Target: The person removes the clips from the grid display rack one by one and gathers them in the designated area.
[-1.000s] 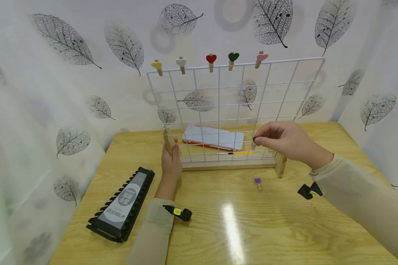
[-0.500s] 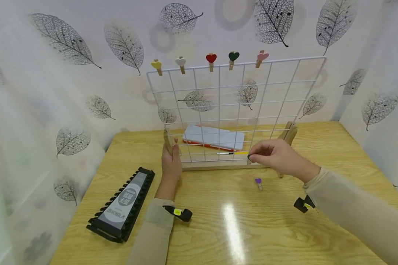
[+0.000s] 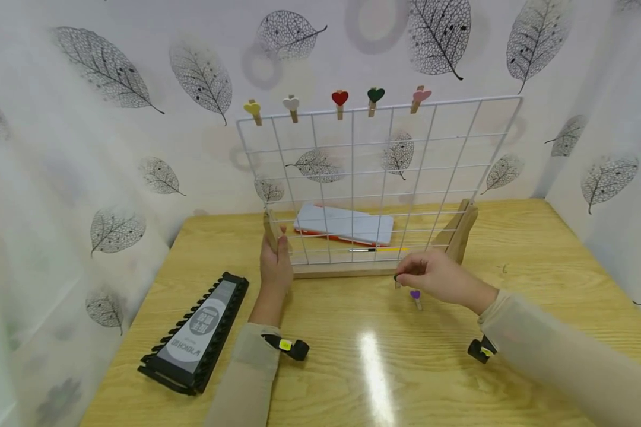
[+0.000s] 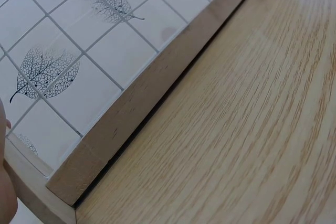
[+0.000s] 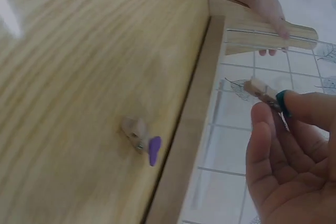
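My right hand [image 3: 440, 277] pinches a small wooden clothespin [image 5: 262, 94] with a dark green top between thumb and fingers. It is low in front of the rack's wooden base bar [image 3: 347, 272], close to the tabletop. A second clothespin [image 3: 416, 298], with a purple heart, lies on the table just right of and below those fingertips. With my left hand [image 3: 276, 261] I grip the wooden side support [image 3: 270, 229] at the left end of the white wire grid rack [image 3: 352, 178]. Only a sliver of that hand shows in the left wrist view.
Clothespins with yellow [image 3: 253, 110], white [image 3: 291, 104], red [image 3: 340, 98], green [image 3: 375, 95] and pink [image 3: 421, 96] hearts stand along the grid's top wire. Behind the grid lie a pale flat case [image 3: 342, 222] and a yellow-handled brush [image 3: 390, 249]. A black wrench holder [image 3: 197, 332] lies left.
My right hand has come down and slightly left with the clothespin, from in front of the grid to just above the table beside the purple-heart clothespin. The left hand stays put.
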